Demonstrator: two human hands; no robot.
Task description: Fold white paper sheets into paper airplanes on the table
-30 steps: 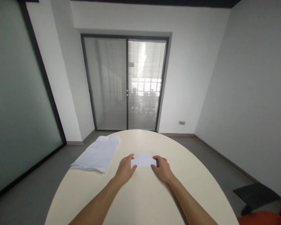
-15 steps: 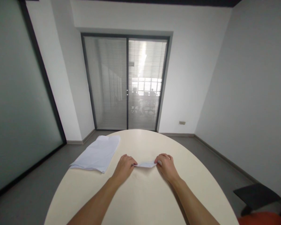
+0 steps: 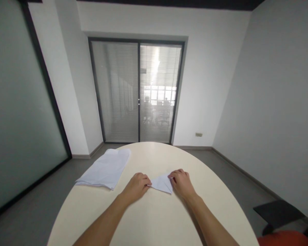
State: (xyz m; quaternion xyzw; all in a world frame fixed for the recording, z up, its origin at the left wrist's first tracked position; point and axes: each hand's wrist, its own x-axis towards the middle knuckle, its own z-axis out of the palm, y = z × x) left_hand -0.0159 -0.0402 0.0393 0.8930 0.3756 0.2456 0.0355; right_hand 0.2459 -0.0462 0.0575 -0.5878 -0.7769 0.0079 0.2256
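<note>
Between my hands is a small piece of folded white paper (image 3: pixel 161 183), roughly triangular, low over the cream table. My left hand (image 3: pixel 139 183) pinches its narrow left corner between thumb and fingers. At its upper right edge, my right hand (image 3: pixel 181 181) has the paper between thumb and fingertips. A lower corner of the paper points toward me, free of both hands. Off to the left lies a larger stack of white sheets (image 3: pixel 105 169), apart from my left hand.
The rounded cream table (image 3: pixel 149 218) spreads under my forearms. A black chair part (image 3: pixel 279 213) and something red (image 3: pixel 284 238) are at the lower right. Beyond the table are a glass door with blinds (image 3: pixel 138 92) and white walls.
The folded paper has turned from a thin, nearly edge-on strip to a wider triangular face, with a corner now pointing toward me. My left hand has come slightly nearer.
</note>
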